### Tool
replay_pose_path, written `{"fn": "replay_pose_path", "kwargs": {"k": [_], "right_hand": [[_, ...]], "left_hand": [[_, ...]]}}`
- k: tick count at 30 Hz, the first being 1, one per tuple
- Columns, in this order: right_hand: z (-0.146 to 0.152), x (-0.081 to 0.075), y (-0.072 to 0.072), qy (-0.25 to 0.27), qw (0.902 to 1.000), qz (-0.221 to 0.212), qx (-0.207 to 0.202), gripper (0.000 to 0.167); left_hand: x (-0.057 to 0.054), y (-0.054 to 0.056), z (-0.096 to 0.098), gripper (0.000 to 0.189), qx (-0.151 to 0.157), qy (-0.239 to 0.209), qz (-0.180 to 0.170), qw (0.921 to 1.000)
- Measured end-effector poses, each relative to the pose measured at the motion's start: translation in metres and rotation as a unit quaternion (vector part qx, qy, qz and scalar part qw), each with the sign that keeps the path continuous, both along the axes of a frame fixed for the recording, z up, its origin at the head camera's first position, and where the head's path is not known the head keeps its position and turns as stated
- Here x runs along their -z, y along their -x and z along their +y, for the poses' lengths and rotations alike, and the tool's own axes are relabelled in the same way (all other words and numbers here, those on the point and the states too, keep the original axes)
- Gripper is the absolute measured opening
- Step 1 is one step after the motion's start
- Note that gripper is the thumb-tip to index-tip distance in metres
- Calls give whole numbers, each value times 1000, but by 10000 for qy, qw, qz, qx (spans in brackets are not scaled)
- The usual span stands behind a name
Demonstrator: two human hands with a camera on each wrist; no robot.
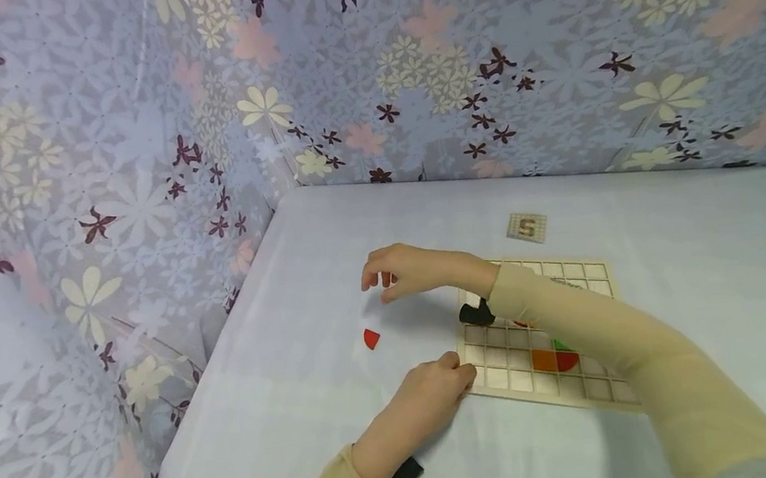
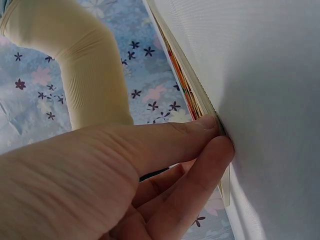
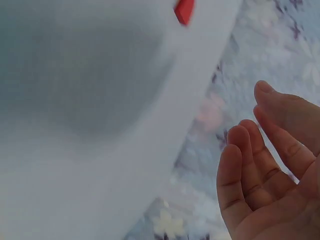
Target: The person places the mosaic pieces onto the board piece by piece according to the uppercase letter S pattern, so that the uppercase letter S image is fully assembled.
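My left hand [image 1: 428, 394] pinches the near left corner of a wooden grid board [image 1: 496, 377] between thumb and index finger. The left wrist view shows the board [image 2: 172, 57] edge-on beside the thumb. On the grid lie an orange square [image 1: 543, 361], a red rounded piece [image 1: 568, 360] and a bit of green [image 1: 560, 345]; the right sleeve hides part of the board. Above the table, left of the board, my right hand [image 1: 409, 269] hovers with loosely bent fingers and nothing in them. A red quarter-circle piece [image 1: 371, 339] lies on the table just below it.
Behind the board lies a small square tile [image 1: 528, 227] marked like an S or 5. A white cloth covers the table [image 1: 283, 365], whose left edge runs along a flowered curtain [image 1: 134, 223]. Another flowered curtain [image 1: 437, 46] hangs at the back.
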State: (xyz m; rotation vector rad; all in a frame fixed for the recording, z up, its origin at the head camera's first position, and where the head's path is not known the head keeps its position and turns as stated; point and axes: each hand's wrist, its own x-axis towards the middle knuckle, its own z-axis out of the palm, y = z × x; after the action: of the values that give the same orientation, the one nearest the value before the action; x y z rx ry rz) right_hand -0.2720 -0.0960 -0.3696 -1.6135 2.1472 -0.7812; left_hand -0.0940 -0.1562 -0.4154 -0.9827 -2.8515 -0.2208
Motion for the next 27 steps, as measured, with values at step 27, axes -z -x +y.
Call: {"fn": "replay_pose_path", "kwargs": {"k": [27], "right_hand": [[-37, 38, -26, -925, 9907, 505, -865, 18]], "left_hand": [[2, 0, 0, 16, 0, -58, 199, 9998]]}}
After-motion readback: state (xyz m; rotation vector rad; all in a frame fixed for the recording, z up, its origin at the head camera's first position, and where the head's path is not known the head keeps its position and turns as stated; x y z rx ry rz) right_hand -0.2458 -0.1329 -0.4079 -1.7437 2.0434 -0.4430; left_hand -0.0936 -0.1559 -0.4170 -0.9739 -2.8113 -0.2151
